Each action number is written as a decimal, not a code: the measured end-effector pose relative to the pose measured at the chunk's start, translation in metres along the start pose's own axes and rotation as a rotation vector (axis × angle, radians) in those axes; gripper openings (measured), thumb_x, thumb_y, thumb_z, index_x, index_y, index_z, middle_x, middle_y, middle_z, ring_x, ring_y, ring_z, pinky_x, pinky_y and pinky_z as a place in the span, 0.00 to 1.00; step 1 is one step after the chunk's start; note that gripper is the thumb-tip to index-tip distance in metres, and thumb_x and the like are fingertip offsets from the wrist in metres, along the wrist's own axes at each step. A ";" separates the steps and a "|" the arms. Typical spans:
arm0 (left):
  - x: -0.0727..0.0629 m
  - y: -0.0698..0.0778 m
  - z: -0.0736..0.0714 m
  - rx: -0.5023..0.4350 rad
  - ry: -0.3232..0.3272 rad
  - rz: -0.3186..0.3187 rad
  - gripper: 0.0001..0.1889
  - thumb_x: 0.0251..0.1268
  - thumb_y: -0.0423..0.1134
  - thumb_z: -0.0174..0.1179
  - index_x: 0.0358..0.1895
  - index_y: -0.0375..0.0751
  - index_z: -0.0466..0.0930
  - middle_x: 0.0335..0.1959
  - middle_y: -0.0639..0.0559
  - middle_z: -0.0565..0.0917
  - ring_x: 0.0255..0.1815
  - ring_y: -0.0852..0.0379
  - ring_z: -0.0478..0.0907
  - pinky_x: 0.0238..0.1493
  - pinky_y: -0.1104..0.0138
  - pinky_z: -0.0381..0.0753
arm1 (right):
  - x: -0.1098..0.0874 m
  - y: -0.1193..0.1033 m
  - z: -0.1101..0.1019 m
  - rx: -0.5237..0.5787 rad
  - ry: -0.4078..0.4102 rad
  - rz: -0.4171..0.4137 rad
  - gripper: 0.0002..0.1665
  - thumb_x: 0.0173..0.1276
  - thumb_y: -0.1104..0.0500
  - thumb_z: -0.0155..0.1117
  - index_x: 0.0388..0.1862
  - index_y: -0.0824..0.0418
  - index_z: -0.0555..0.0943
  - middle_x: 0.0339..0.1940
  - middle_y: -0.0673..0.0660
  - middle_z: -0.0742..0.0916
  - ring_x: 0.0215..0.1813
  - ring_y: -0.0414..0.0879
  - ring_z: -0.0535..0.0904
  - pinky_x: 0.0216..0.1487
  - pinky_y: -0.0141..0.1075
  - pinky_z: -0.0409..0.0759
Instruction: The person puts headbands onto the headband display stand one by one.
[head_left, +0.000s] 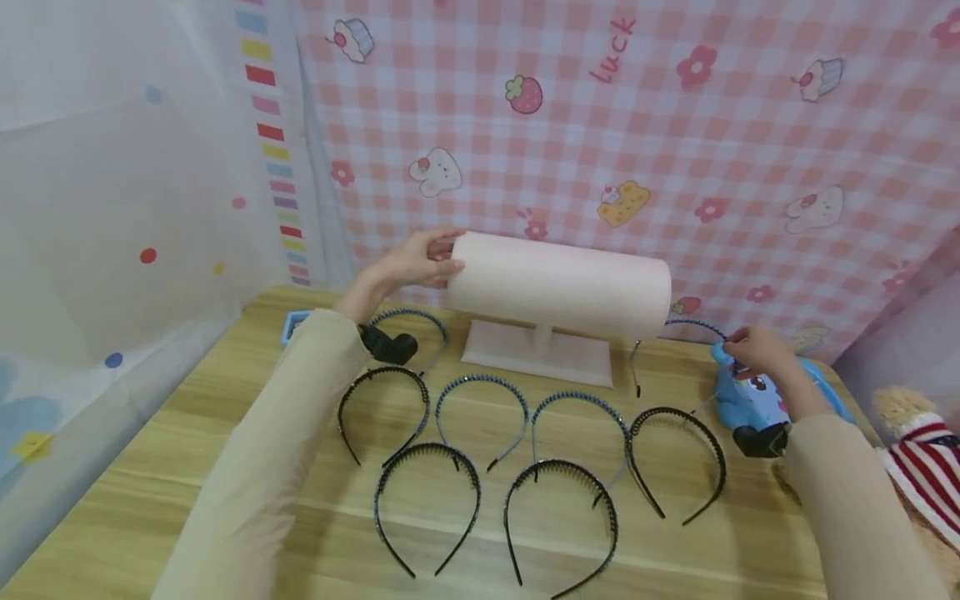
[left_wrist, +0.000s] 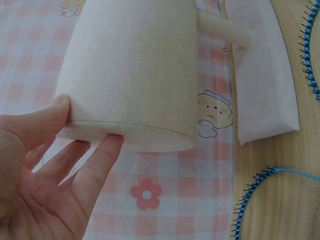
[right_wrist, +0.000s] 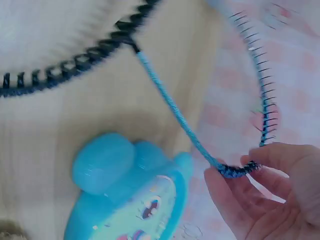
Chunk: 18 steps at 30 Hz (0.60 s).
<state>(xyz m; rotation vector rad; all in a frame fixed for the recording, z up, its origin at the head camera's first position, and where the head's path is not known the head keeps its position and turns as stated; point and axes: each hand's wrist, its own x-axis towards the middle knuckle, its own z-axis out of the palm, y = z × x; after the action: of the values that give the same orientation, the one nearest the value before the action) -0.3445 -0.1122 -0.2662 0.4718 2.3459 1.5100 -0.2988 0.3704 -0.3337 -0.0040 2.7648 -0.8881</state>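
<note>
A cream padded cylinder on a stand (head_left: 562, 279) stands at the back of the table. My left hand (head_left: 416, 260) grips its left end; in the left wrist view the thumb lies on its side and fingertips touch the end's edge (left_wrist: 125, 140). My right hand (head_left: 761, 348) pinches a blue headband (right_wrist: 175, 110) by its toothed band, right of the cylinder. One tip of that headband is beside a black toothed headband (right_wrist: 65, 70). A blue cartoon-faced object (head_left: 750, 398) is just below my right hand.
Several headbands lie in front of the stand, including blue ones (head_left: 483, 379) and black ones (head_left: 427, 450). Another blue headband (head_left: 408, 312) is by my left forearm. A striped-clothed plush toy (head_left: 922, 442) sits at the right edge. A checked cloth (head_left: 480, 125) hangs behind.
</note>
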 end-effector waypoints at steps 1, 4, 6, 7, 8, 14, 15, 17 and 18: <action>0.000 0.000 0.000 -0.003 0.002 -0.002 0.32 0.65 0.32 0.52 0.71 0.44 0.51 0.71 0.41 0.58 0.67 0.45 0.64 0.58 0.58 0.78 | -0.003 0.000 -0.005 0.050 -0.013 0.018 0.26 0.68 0.63 0.45 0.51 0.89 0.61 0.32 0.70 0.80 0.26 0.40 0.80 0.33 0.39 0.87; 0.001 0.000 -0.001 -0.003 -0.002 -0.002 0.32 0.65 0.32 0.51 0.71 0.44 0.50 0.71 0.41 0.58 0.67 0.45 0.63 0.58 0.57 0.77 | -0.009 0.002 -0.018 0.145 -0.028 0.043 0.35 0.70 0.56 0.48 0.57 0.88 0.56 0.40 0.72 0.79 0.30 0.39 0.82 0.40 0.41 0.86; 0.000 -0.001 -0.002 -0.007 0.002 -0.004 0.32 0.65 0.33 0.52 0.71 0.45 0.50 0.71 0.41 0.58 0.67 0.45 0.63 0.58 0.57 0.77 | -0.009 0.005 -0.024 0.224 -0.022 0.043 0.40 0.68 0.51 0.53 0.58 0.86 0.56 0.42 0.69 0.79 0.32 0.39 0.83 0.43 0.43 0.85; 0.000 -0.001 -0.002 -0.007 0.000 -0.001 0.32 0.65 0.33 0.52 0.71 0.44 0.50 0.71 0.41 0.57 0.67 0.44 0.63 0.59 0.57 0.77 | -0.009 0.006 -0.025 0.255 -0.016 0.035 0.42 0.66 0.49 0.56 0.58 0.85 0.57 0.42 0.67 0.79 0.32 0.39 0.82 0.44 0.44 0.85; 0.000 -0.001 -0.002 -0.006 -0.003 0.003 0.32 0.66 0.32 0.51 0.71 0.44 0.49 0.71 0.41 0.57 0.67 0.44 0.62 0.59 0.56 0.76 | -0.006 0.012 -0.027 0.313 -0.019 -0.002 0.39 0.65 0.49 0.57 0.57 0.81 0.61 0.41 0.66 0.81 0.32 0.40 0.83 0.42 0.45 0.85; 0.000 -0.001 -0.001 0.001 0.006 -0.008 0.32 0.65 0.33 0.52 0.71 0.45 0.50 0.71 0.41 0.57 0.68 0.45 0.62 0.59 0.57 0.76 | -0.016 -0.019 -0.017 0.303 0.100 -0.094 0.34 0.64 0.48 0.58 0.52 0.77 0.66 0.34 0.59 0.82 0.28 0.36 0.81 0.35 0.41 0.86; 0.000 -0.001 0.000 0.003 0.009 -0.014 0.32 0.65 0.34 0.52 0.71 0.46 0.50 0.71 0.42 0.57 0.67 0.45 0.62 0.59 0.58 0.76 | -0.023 -0.035 -0.013 0.238 0.147 -0.077 0.37 0.64 0.46 0.57 0.53 0.79 0.64 0.37 0.61 0.82 0.28 0.34 0.80 0.35 0.40 0.86; 0.001 0.000 0.001 0.005 0.006 -0.017 0.32 0.66 0.34 0.52 0.71 0.46 0.50 0.71 0.42 0.57 0.67 0.45 0.62 0.59 0.58 0.76 | -0.031 -0.054 -0.009 0.129 0.235 -0.090 0.36 0.66 0.46 0.54 0.53 0.78 0.66 0.38 0.67 0.82 0.27 0.33 0.79 0.31 0.35 0.86; 0.001 0.000 0.002 0.007 0.007 -0.020 0.32 0.65 0.34 0.52 0.71 0.47 0.50 0.71 0.43 0.57 0.67 0.46 0.62 0.59 0.58 0.76 | -0.034 -0.065 -0.007 0.107 0.275 -0.090 0.36 0.66 0.45 0.53 0.55 0.78 0.66 0.42 0.70 0.81 0.27 0.32 0.78 0.31 0.34 0.85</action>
<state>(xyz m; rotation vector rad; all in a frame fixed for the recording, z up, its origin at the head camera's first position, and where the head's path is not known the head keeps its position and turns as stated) -0.3448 -0.1102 -0.2669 0.4443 2.3552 1.4976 -0.2714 0.3243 -0.2833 0.0140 2.9845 -1.1367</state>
